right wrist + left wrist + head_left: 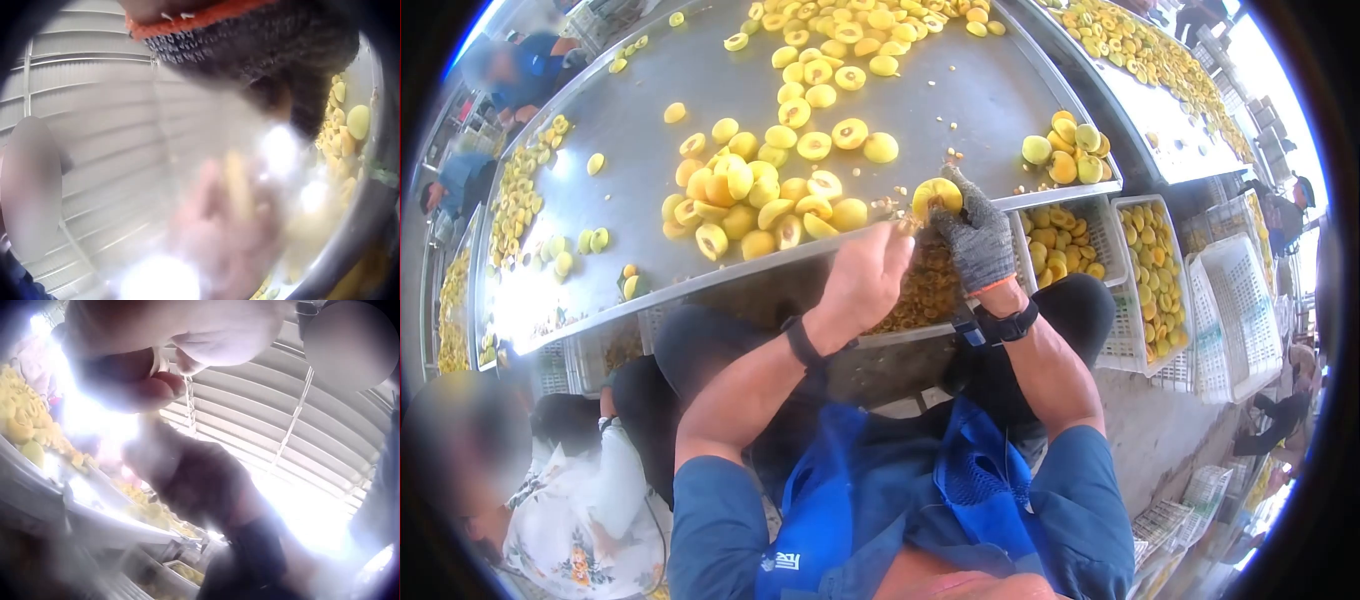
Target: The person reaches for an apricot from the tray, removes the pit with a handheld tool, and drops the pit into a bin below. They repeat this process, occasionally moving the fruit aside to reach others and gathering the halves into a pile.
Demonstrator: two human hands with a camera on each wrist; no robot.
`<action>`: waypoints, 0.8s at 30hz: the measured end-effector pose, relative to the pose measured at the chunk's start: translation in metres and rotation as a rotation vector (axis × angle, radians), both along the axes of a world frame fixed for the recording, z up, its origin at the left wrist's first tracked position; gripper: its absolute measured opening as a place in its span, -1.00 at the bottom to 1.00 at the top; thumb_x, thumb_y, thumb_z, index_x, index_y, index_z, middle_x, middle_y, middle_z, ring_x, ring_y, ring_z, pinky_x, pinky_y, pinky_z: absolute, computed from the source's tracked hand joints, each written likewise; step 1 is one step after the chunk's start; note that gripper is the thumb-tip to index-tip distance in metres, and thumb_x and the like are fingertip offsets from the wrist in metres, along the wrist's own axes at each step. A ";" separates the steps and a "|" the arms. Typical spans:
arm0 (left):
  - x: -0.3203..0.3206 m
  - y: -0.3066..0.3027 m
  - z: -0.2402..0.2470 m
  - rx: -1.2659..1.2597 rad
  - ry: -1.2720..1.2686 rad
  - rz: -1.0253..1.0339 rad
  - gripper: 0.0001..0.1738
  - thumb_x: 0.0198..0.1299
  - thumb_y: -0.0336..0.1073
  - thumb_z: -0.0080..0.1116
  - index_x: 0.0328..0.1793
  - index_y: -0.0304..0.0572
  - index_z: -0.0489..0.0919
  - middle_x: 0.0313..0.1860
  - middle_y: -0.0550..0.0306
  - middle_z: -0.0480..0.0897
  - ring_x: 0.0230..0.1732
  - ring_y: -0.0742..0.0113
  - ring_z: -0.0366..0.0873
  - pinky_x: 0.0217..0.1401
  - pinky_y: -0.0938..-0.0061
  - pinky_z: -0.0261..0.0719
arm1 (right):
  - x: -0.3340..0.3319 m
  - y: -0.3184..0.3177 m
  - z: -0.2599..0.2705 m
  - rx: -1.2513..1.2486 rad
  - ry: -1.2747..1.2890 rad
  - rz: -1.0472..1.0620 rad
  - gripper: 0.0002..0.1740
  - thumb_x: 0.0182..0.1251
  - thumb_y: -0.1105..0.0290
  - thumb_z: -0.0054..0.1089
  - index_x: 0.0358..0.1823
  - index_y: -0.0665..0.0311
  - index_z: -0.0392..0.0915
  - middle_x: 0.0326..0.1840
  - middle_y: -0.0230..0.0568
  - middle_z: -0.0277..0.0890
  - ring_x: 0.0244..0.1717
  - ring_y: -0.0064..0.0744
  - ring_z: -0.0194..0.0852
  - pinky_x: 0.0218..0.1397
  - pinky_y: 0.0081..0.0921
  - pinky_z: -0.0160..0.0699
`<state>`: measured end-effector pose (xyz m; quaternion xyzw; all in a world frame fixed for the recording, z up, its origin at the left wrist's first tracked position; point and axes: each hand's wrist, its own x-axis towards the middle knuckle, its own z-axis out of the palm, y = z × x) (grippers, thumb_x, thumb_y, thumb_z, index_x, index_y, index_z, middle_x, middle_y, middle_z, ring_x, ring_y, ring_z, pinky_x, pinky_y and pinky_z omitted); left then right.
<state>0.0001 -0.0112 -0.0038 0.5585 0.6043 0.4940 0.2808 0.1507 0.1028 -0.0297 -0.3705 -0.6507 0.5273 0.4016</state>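
The gloved right hand (977,235) grips a yellow fruit (937,198) over the metal table's front edge (820,243), its reddish-brown hollow facing up. Close beside it on the left, the bare left hand (863,280) is curled, pinching a small brownish-yellow piece (909,226) at its fingertips; what the piece is cannot be told. The left wrist view shows the bare left hand (181,331) above the blurred right hand (194,475). In the right wrist view the grey glove (250,50) is near the camera, and the left hand (228,234) is blurred.
Halved yellow fruit (740,190) lies piled on the table left of the hands, with a smaller pile (1065,150) at the right corner. Small pits dot the metal. White crates (1115,240) of fruit stand at the right. A person in a white floral top (575,505) sits at the lower left.
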 end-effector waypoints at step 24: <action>0.028 0.004 -0.007 -0.071 -0.063 0.030 -0.60 0.60 -0.16 -0.01 -0.22 -0.38 0.49 -0.57 -0.14 0.52 -0.53 -0.04 0.49 -0.38 0.17 0.43 | 0.011 -0.005 0.020 0.361 -0.330 -0.031 -0.50 0.44 0.43 0.33 0.38 0.33 0.54 0.03 -0.04 0.75 -0.01 -0.36 0.73 0.12 -0.41 0.67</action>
